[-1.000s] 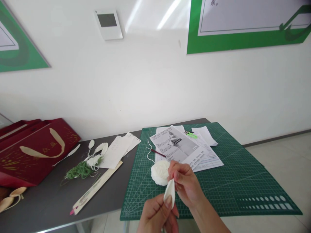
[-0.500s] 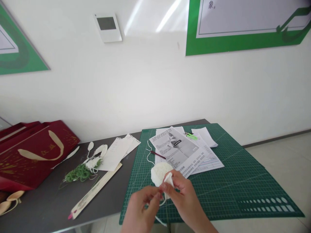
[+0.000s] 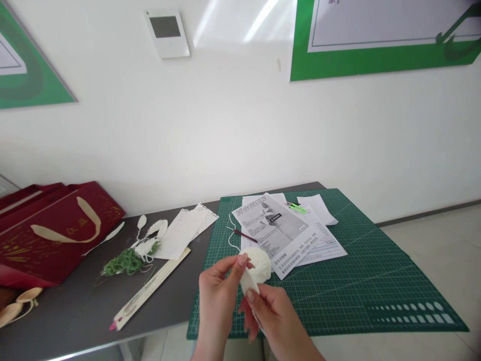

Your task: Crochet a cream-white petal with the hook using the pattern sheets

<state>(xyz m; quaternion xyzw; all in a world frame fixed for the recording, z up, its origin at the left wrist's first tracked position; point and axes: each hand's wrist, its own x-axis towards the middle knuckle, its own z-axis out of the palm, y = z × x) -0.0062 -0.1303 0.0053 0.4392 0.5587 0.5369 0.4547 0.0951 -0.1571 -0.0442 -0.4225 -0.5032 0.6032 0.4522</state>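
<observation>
A small white crocheted piece (image 3: 248,282) is stretched between my two hands above the front of the green cutting mat. My left hand (image 3: 221,286) pinches its upper end between thumb and fingertips. Lower down, my right hand (image 3: 276,313) grips the other end, thumb on top. White yarn trails below the right thumb. Just behind the hands sits a ball of white yarn (image 3: 261,263), partly covered by them. A dark red crochet hook (image 3: 246,236) lies past the ball, beside a loose yarn strand (image 3: 230,240).
Printed sheets (image 3: 276,228) and small green snips (image 3: 297,208) lie on the cutting mat (image 3: 361,281). Leftward on the dark table are green yarn (image 3: 126,263), white crocheted petals (image 3: 158,228), notepaper (image 3: 180,233), a long pale strip (image 3: 150,291) and a red gift bag (image 3: 56,235).
My left hand has moved up to the top of the white piece. My right hand has shifted slightly down, and the piece now lies stretched between both. The camera view has shifted slightly.
</observation>
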